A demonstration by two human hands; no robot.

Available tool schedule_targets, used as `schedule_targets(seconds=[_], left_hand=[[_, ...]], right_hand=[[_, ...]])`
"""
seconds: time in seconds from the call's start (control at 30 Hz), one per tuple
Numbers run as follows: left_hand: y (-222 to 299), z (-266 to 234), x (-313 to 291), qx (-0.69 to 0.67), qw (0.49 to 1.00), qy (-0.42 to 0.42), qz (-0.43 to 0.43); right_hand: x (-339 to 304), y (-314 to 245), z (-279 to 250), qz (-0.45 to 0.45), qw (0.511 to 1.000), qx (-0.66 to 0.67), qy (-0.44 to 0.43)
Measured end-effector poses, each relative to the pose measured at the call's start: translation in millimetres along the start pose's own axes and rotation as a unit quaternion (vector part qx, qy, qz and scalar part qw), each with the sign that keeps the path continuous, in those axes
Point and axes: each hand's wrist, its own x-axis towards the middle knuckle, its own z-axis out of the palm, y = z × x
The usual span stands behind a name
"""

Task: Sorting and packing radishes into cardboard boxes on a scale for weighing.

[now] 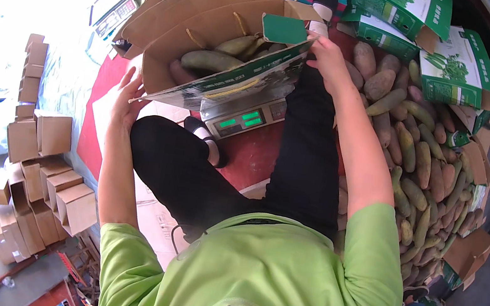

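Note:
In front of me an open cardboard box [177, 32] with a green and white printed side rests on a weighing scale [244, 122] with a lit green display. Several long, thick-skinned green vegetables [211, 61] lie in it, and rope handles show inside its walls. My left hand [124, 99] grips the box at its near left corner. At the near right corner, my right hand [328, 59] has its fingers closed on the box's edge, beside a raised green flap [283, 30]. Part of the scale is hidden beneath the box.
A large heap of green and reddish-brown vegetables [422, 163] lies to my right. Printed green and white cartons [454, 67] stand behind it. Another scale [114, 10] is at the far left. Plain brown boxes [40, 186] are stacked on the left. My knees flank the lit scale.

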Motion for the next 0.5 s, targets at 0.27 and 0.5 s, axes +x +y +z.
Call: schedule_targets(seconds=[0.27, 0.5], left_hand=[[2.3, 9.7, -17.7, -0.052, 0.997, 0.024, 0.058], [-0.9, 5.1, -11.0, 0.035, 0.995, 0.03, 0.09]], right_hand=[[4.6, 6.2, 0.3, -0.035, 0.999, 0.013, 0.027], [-5.1, 8.2, -15.1, -0.068, 0.998, 0.008, 0.012]])
